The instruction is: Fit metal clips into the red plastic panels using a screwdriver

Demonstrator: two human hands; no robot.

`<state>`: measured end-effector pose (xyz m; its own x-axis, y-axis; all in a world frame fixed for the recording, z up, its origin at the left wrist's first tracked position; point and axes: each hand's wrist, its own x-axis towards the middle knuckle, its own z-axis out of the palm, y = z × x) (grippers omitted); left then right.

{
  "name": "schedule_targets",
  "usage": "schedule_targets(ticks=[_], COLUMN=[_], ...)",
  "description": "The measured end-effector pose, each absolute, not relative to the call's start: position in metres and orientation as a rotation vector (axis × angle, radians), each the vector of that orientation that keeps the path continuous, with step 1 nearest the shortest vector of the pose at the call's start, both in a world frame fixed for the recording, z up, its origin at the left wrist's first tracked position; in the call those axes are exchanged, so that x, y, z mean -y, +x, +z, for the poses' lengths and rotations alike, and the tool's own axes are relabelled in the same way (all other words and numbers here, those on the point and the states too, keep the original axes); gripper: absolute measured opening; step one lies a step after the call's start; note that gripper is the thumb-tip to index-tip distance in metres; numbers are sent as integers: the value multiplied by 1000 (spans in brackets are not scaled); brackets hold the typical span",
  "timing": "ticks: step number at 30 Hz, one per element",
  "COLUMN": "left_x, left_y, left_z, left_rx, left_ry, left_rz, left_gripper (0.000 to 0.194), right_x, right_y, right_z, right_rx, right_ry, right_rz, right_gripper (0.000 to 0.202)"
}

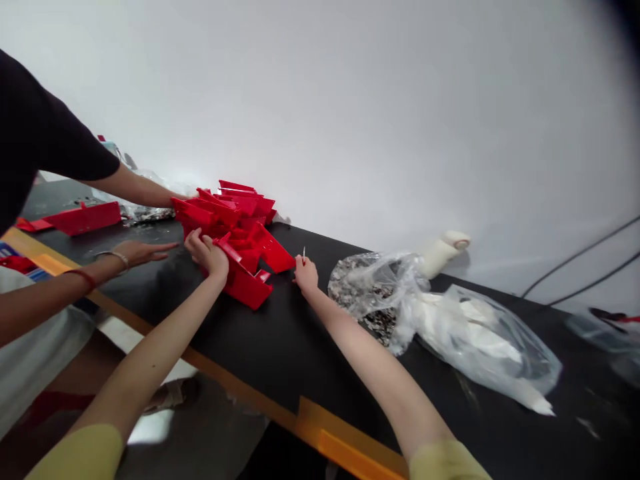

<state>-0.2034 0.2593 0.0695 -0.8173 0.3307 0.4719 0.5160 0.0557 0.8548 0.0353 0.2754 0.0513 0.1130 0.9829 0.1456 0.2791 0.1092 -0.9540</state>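
Note:
Red plastic panels (pixel 240 233) lie in a loose heap on the black table. My left hand (pixel 207 255) is curled against the near left side of the heap, closed on a red panel's edge; its fingertips are partly hidden. To the right of the heap, my right hand (pixel 306 275) is closed in a pinch. A thin, pale, pointed piece (pixel 304 252) sticks up from its fingers, too small to name. One red panel (pixel 274 250) reaches toward that hand from the heap.
At left, a co-worker's hand (pixel 137 255) hovers near the heap; a dark-sleeved arm (pixel 145 187) reaches behind it. Clear bags with small dark pieces (pixel 380 313) and white material (pixel 470 327), plus a cream roll (pixel 445 253), lie right. Orange edging (pixel 235 387) lines the black table (pixel 280 353).

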Motion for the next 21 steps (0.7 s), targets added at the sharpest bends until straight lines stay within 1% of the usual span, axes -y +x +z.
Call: schedule_targets(ticks=[4,8,13,16,21], left_x=[-252,-250,-244,-222,-162], left_y=[-178,-159,-151,-141,-108], left_z=[81,90,116,119,90], left_rx=[2213,2314,2401,2393,2275], left_ry=[-1305,-1606,-1840,-1879,-1724], left_rz=[-1662,-1410,-1170,-1121,-1234], left_gripper=[32,33,33,32,32], right_x=[-226,-181,-149,-118,-63], right_y=[41,40,68,118,198], right_z=[56,54,58,64,63], right_rx=[1502,1754,1766,1703,1583], right_ry=[-1282,-1177,-1185,-1224,-1327], right_rz=[805,891,1066,1230,1353], right_gripper=[31,24,26,25,24])
